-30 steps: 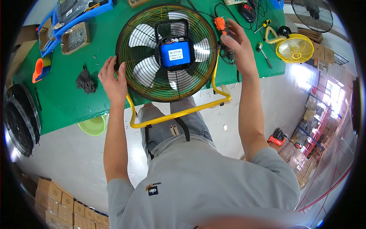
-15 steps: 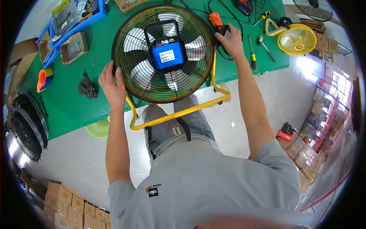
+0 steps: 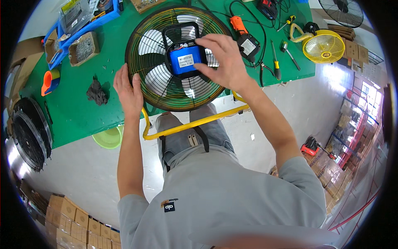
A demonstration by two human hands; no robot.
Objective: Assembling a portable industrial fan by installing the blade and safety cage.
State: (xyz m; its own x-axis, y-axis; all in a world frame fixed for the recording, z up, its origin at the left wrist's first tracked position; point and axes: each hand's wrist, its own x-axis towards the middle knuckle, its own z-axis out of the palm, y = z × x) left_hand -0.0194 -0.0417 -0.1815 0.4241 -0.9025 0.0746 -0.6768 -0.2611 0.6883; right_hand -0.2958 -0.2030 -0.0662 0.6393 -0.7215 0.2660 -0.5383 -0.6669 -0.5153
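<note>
A round fan (image 3: pixel 159 93) with a black and yellow wire guard and silver blades lies face down on the green table. At its centre is a blue battery pack (image 3: pixel 183 59) with a white label, set in a black housing under a black handle (image 3: pixel 180 25). My right hand (image 3: pixel 226 62) reaches over the pack's right side, thumb and fingers apart at its lower and upper edges. My left hand (image 3: pixel 129 93) grips the guard's left rim, thumb inside and fingers outside. The yellow tube stand (image 3: pixel 195 123) juts over the table edge toward me.
Right of the fan lie a black box-shaped device (image 3: pixel 248 46), an orange corded tool (image 3: pixel 238 24), pliers (image 3: pixel 265 70) and a screwdriver (image 3: pixel 275 62). A small yellow fan (image 3: pixel 324 46) stands beyond. At left are a grey rag (image 3: pixel 96 92), an orange-blue cup (image 3: pixel 50 81) and a screw box (image 3: pixel 84 49).
My right hand has left the black device at the right and moved left over the battery pack, uncovering the device and pliers. My left hand stays at the rim.
</note>
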